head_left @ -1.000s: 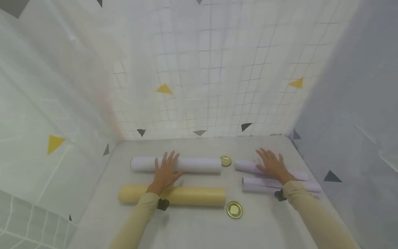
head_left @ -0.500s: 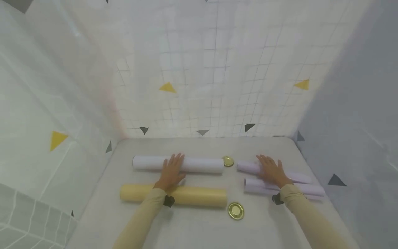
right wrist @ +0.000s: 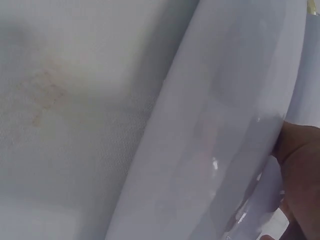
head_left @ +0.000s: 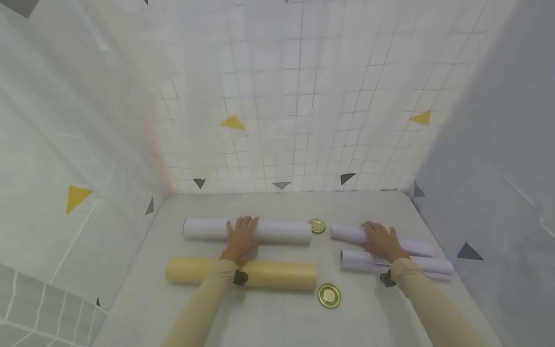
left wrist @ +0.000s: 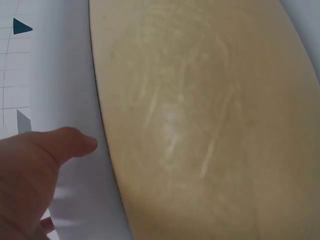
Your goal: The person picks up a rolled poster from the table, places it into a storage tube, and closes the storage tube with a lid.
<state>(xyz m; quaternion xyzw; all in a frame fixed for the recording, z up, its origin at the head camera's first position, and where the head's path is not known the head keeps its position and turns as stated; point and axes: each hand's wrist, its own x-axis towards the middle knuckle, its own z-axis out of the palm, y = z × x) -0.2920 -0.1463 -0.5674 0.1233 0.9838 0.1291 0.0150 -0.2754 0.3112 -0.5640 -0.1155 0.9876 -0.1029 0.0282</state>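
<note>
My left hand [head_left: 241,239] lies across a white paper roll [head_left: 284,231], fingers bent over its far side and thumb along the near side. In the left wrist view the thumb [left wrist: 75,143] overlaps the white roll, and a tan-yellow roll [left wrist: 200,110] fills most of the picture. My right hand [head_left: 383,242] grips the farther, thin lilac roll [head_left: 347,233], its fingers over the far side. Beneath that wrist lies a nearer lilac roll [head_left: 353,259] with a loose edge. In the right wrist view, my thumb [right wrist: 297,142] dips between the two rolls.
One gold round lid [head_left: 318,225] sits at the white roll's right end. Another gold lid [head_left: 329,295] lies near the right end of the yellow roll [head_left: 282,275]. White sheeting with grid lines [head_left: 299,106] rises behind the table [head_left: 277,318], with sheeting at both sides.
Both hands have come down onto their rolls, and their spread fingers have bent over the far sides. The left hand also shifted slightly right. The rolls and lids have stayed in place.
</note>
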